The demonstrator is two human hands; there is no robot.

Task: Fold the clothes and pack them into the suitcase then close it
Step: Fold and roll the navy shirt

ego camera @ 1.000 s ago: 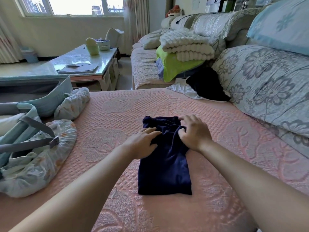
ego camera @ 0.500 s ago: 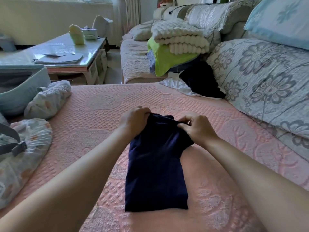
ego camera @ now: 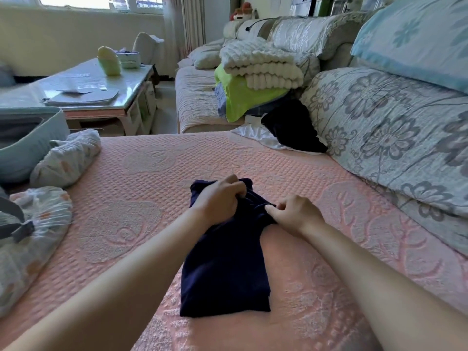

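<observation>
Working on the navy garment (ego camera: 225,269) now, laid out in the middle of the pink cover (ego camera: 141,188) as a long narrow strip, near end flat, far end bunched up. Gripping that far end with the left hand (ego camera: 217,201), fingers curled round a wad of cloth. Pinching the far right corner with the right hand (ego camera: 296,214), thumb and fingertips clamped on the edge.

Looks soft, light and thoroughly limp (probably a thin knit, though hard to tell the fabric from here). Likely to sag and fall open if lifted by one corner alone. Better taken at both far corners at once for the next fold, then scooped up flat from underneath for carrying. Not much chance of sliding on that textured cover; more likely to drag and wrinkle.

Off at the far left, well apart from the garment: the pale blue suitcase (ego camera: 27,138), apparently open, with a rolled floral bundle (ego camera: 65,158) just beside it.
</observation>
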